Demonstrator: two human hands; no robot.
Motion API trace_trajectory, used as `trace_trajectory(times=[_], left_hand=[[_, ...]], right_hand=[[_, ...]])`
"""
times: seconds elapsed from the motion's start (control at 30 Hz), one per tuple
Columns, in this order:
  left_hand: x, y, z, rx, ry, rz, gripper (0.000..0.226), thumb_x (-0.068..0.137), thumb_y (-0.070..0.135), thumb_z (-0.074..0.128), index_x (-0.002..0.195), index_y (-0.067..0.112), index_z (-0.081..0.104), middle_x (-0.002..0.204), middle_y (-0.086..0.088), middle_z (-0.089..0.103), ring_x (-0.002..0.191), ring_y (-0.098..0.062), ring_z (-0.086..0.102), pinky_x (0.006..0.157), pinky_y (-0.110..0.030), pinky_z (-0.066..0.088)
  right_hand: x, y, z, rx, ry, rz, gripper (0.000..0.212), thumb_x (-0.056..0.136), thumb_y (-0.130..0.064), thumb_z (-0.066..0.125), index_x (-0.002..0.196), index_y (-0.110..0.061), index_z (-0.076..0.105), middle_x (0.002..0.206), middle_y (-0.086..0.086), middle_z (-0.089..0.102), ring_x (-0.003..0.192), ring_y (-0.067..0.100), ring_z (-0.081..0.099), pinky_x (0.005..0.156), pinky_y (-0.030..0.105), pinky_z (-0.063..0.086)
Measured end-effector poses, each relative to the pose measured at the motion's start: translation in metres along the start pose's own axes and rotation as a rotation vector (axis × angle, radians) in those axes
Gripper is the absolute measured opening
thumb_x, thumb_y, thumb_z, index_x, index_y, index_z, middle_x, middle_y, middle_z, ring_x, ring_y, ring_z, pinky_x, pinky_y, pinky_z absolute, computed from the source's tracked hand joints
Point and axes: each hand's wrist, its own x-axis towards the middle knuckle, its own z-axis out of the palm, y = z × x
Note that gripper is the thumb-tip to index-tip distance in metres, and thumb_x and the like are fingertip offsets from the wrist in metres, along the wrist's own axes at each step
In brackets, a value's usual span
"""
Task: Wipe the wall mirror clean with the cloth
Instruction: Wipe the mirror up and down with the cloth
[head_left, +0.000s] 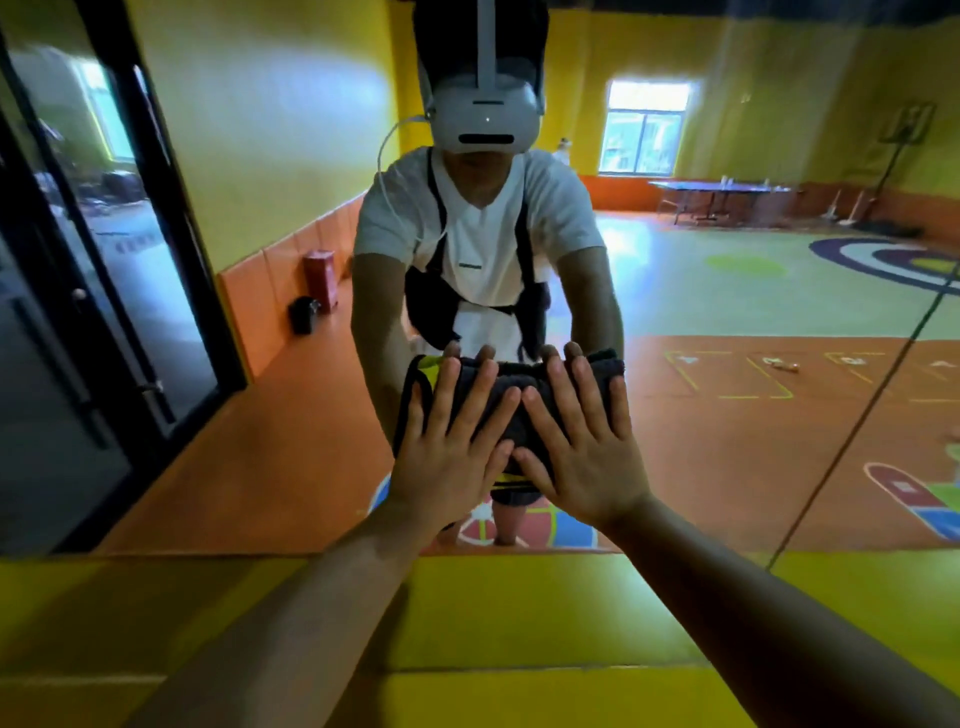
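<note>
A large wall mirror (727, 312) fills most of the view and reflects me and the room behind. A dark cloth (511, 402) with a yellow-trimmed edge lies flat against the glass at the middle. My left hand (449, 449) presses on its left half with fingers spread straight. My right hand (582, 444) presses on its right half the same way, thumbs nearly meeting. The hands cover most of the cloth.
A yellow padded ledge (493, 613) runs below the mirror under my forearms. A black-framed glass door (104, 312) stands at the left. A dark seam (857, 415) crosses the mirror diagonally at the right.
</note>
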Motion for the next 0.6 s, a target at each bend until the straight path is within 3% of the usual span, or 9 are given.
trace_trajectory(times=[0.13,0.43,0.6], left_hand=[[-0.052,0.015,0.02,-0.03,-0.032,0.035,0.071,0.108,0.049,0.04,0.165,0.02,0.01,0.173,-0.011,-0.005,0.158,-0.041,-0.001,0.125,-0.061,0.006],[-0.163,0.045,0.064,-0.058,-0.082,0.078,0.077,0.106,0.054,0.04,0.165,0.021,0.005,0.173,-0.01,-0.004,0.158,-0.039,0.001,0.12,-0.057,0.016],[-0.227,0.068,0.093,-0.084,-0.091,0.065,0.077,0.104,0.054,0.042,0.166,0.022,0.008,0.173,-0.008,-0.001,0.159,-0.038,0.002,0.122,-0.056,0.015]], right_hand=[[-0.051,-0.022,0.018,0.015,-0.026,-0.014,0.076,0.099,-0.057,0.048,0.161,-0.017,0.028,0.172,0.016,0.009,0.158,0.036,0.014,0.127,0.057,0.008],[-0.158,-0.071,0.064,-0.026,-0.048,-0.045,0.083,0.102,-0.061,0.048,0.165,-0.018,0.016,0.172,0.015,0.007,0.159,0.033,0.007,0.127,0.054,0.003],[-0.219,-0.095,0.087,-0.036,-0.068,-0.081,0.082,0.103,-0.062,0.047,0.165,-0.018,0.016,0.172,0.015,0.008,0.16,0.032,0.007,0.127,0.053,0.003]])
